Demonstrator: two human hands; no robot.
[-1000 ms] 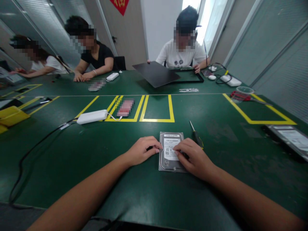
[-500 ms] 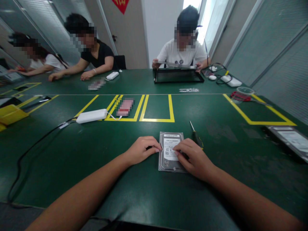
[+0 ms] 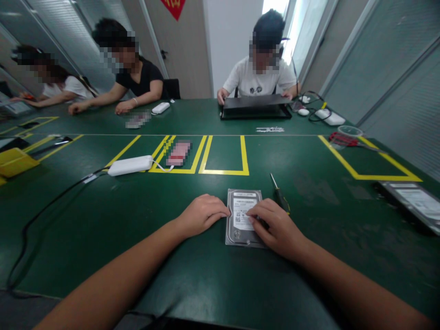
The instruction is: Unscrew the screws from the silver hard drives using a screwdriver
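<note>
A silver hard drive (image 3: pixel 240 235) with a white printed label lies flat on the green table, label side up. My left hand (image 3: pixel 204 213) is at its left edge, thumb and fingers closed together with the tips touching the rim. Across the right half of the drive lies my right hand (image 3: pixel 275 224), thumb and index finger bent close together over the label. Whatever may be between those fingertips is too small to make out. Just beyond my right hand rests a screwdriver (image 3: pixel 280 195) with a dark and yellow handle, its tip pointing away.
Another hard drive (image 3: pixel 412 201) lies at the right. A white power strip (image 3: pixel 130 165) with a black cable and a phone (image 3: pixel 178 153) are at the left. Yellow tape (image 3: pixel 244 156) marks the table. Across it, a person (image 3: pixel 261 73) holds a dark panel (image 3: pixel 256 101); two others sit left.
My left thumb and fingers have drawn together at the drive's edge, narrowing the gap between them. My right hand barely differs. The person opposite has lowered a panel onto the black frame.
</note>
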